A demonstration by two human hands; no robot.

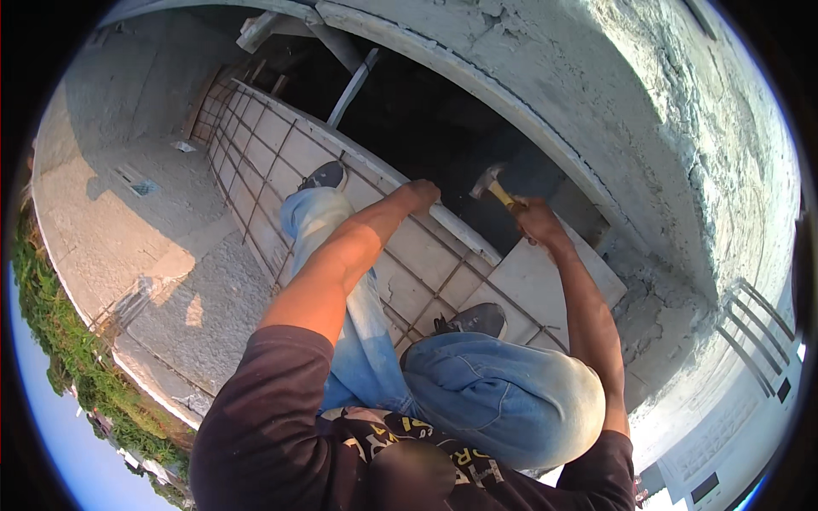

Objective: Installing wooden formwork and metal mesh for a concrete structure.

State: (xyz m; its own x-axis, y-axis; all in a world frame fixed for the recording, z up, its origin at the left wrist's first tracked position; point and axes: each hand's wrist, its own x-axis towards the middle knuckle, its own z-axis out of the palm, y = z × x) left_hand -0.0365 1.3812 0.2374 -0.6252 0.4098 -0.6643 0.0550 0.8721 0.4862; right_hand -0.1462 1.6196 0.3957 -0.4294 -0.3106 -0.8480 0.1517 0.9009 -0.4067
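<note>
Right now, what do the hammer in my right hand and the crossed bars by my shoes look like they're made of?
The hammer seems to have a metal head, grey with a slight shine; its yellowish handle could be wood or plastic. The crossed bars are probably steel, given their thin rods and dull, rust-brown surface.

Hammer handle (501, 194) — partly hidden, shirt (260, 417) — cropped

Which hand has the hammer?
The right hand: it grips the hammer by its yellow handle. The left hand, at the long board's edge, has no hammer.
</note>
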